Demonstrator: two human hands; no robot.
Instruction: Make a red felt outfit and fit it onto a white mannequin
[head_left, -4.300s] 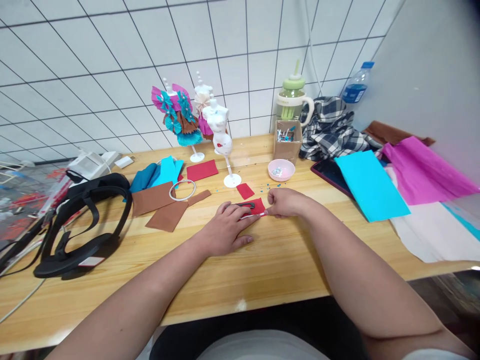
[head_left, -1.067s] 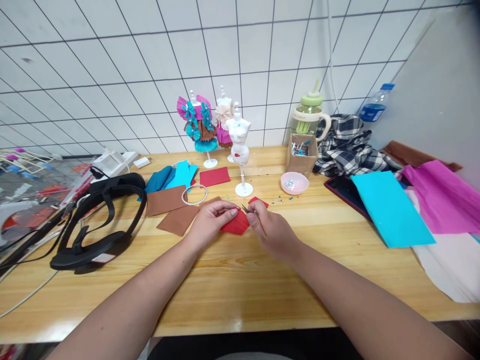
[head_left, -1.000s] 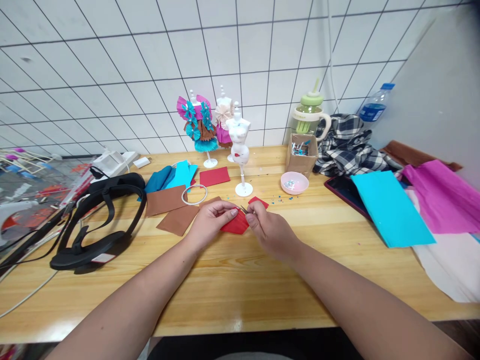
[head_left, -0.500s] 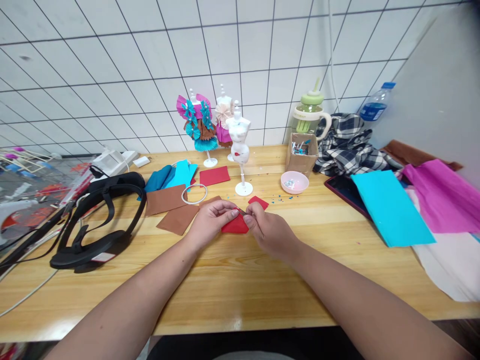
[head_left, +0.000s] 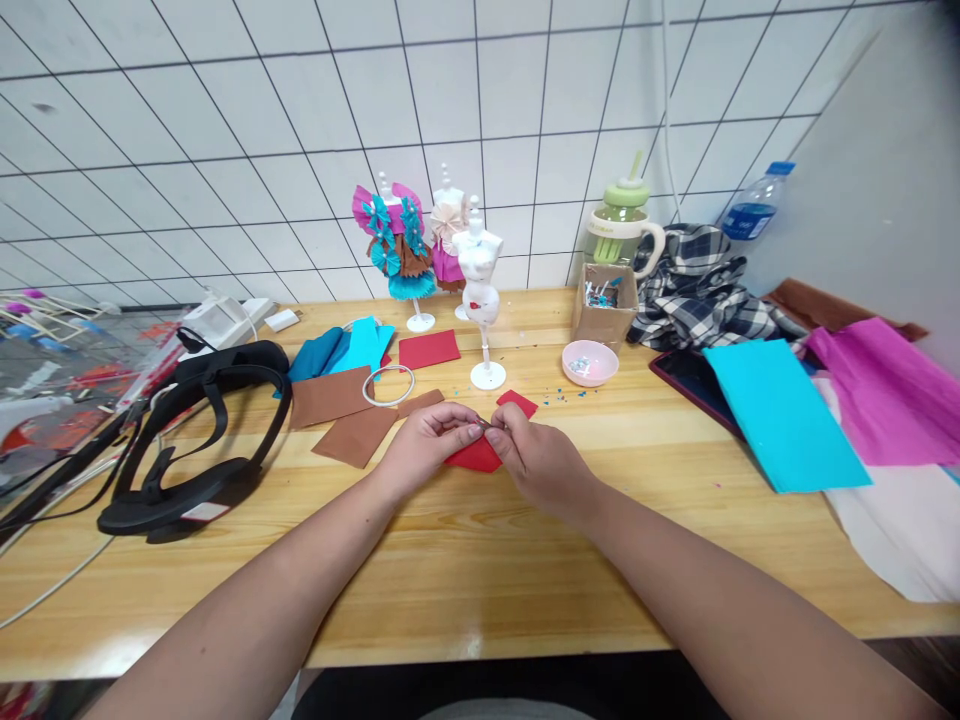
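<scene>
My left hand (head_left: 442,440) and my right hand (head_left: 536,460) meet above the middle of the table, fingertips nearly touching. Both are closed in a pinch on the upper edge of a folded piece of red crepe paper (head_left: 475,456), which hangs below the fingers. A small dark bit shows between the thumbs; I cannot make out what it is. Just beyond the right hand lies a small red scrap (head_left: 517,402). A bare white mini mannequin (head_left: 480,285) on a round base stands straight ahead of the hands. Brown paper pieces (head_left: 357,436) lie left of the left hand.
Two dressed mannequins (head_left: 401,245) stand at the wall. A silver ring (head_left: 388,386) and a red sheet (head_left: 429,349) lie left. A pink bowl (head_left: 590,363), cardboard box (head_left: 604,318) and green-lidded cup (head_left: 621,225) are right. A black headset (head_left: 206,500) sits far left; a turquoise sheet (head_left: 787,415) far right.
The pinching fingertips have shifted slightly right and closer together, and the red paper has turned a little between them. The dark strip between the thumbs shows less. Other things stay put.
</scene>
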